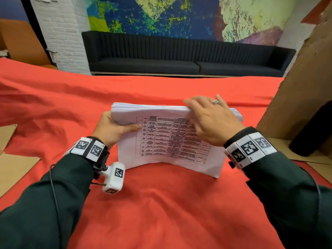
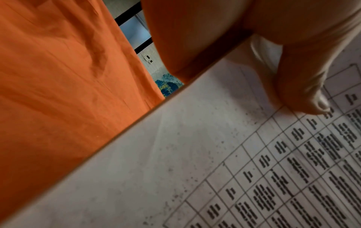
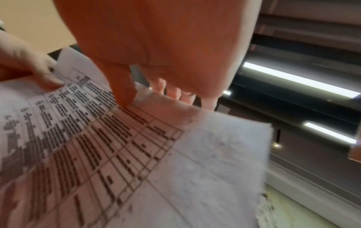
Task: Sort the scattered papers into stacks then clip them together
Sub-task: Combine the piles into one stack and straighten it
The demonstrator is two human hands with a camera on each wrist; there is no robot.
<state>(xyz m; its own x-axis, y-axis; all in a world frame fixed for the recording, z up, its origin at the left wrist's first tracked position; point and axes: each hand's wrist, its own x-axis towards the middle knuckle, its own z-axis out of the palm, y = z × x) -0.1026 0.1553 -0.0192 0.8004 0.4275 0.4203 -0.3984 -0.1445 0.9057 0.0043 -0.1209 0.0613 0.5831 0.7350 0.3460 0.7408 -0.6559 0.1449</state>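
A thick stack of white papers (image 1: 167, 141) with a printed table on its front sheet stands on its lower long edge on the red cloth, leaning toward me. My left hand (image 1: 115, 128) grips the stack's upper left side, thumb laid across the front sheet (image 2: 304, 92) and fingers hidden behind. My right hand (image 1: 206, 117) holds the top edge right of the middle, thumb on the front (image 3: 121, 86) and fingers over the far side. The table print fills the left wrist view (image 2: 254, 169) and the right wrist view (image 3: 117, 154). No clip is visible.
A red cloth (image 1: 161, 212) covers the table. Brown cardboard (image 1: 305, 87) rises at the right with a dark object (image 1: 314, 130) beside it. Flat cardboard pieces (image 1: 12, 159) lie at the left edge. A dark sofa (image 1: 179, 56) stands beyond the table.
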